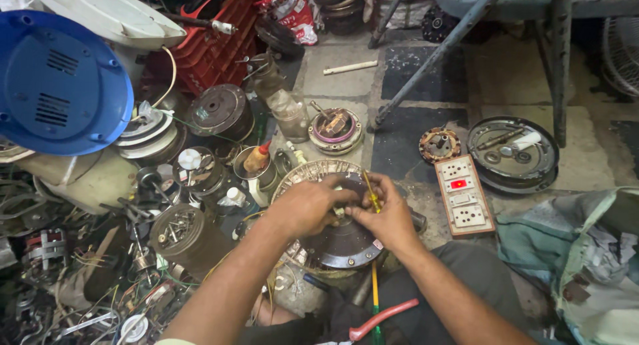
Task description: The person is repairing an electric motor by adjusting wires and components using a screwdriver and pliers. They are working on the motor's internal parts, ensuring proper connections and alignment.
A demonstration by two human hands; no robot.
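Two bare forearms, left hand (pixel 307 205) and right hand (pixel 386 215) ungloved, dark grey trousers.

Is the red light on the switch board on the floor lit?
Yes, the switch board beside the right hand shows a red indicator glowing brightly near its upper end.

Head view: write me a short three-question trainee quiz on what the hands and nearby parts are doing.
1. True or false: both hands rest on the round fan motor.
2. Which hand holds the yellow-handled screwdriver? A) left hand B) right hand
3. What lies on the floor to the right of the motor, showing a lit red switch?

Key
1. True.
2. B.
3. The switchboard with sockets.
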